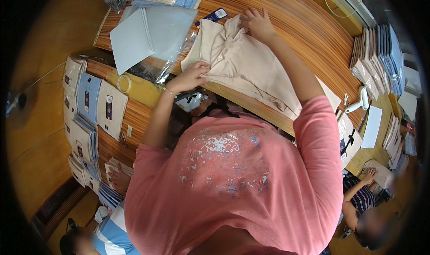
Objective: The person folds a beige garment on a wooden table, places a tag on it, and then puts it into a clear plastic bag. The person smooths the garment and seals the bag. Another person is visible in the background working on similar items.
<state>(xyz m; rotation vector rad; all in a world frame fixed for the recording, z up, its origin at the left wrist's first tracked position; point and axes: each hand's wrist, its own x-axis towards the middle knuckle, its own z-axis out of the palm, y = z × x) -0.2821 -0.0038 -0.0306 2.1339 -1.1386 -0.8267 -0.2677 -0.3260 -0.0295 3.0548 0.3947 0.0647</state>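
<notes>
A beige buttoned shirt [246, 62] lies rumpled on the wood-grain table in front of me, its lower part reaching toward my right side. My left hand [191, 77] is at the shirt's near left edge, its fingers curled onto the fabric; the thumb side is partly hidden. Across the shirt, my right hand [259, 26] rests on its far edge with the fingers spread. A dark blue hang tag [214, 17] with a white label lies just beyond the shirt's upper left corner.
White card sheets [131, 41] and clear plastic bags [172, 24] lie left of the shirt. Packed shirts [112, 109] cover the left table, and stacks [368, 60] stand at far right. Near them are a white-handled tool [358, 102] and small scissors [346, 98]. Two co-workers sit at either side.
</notes>
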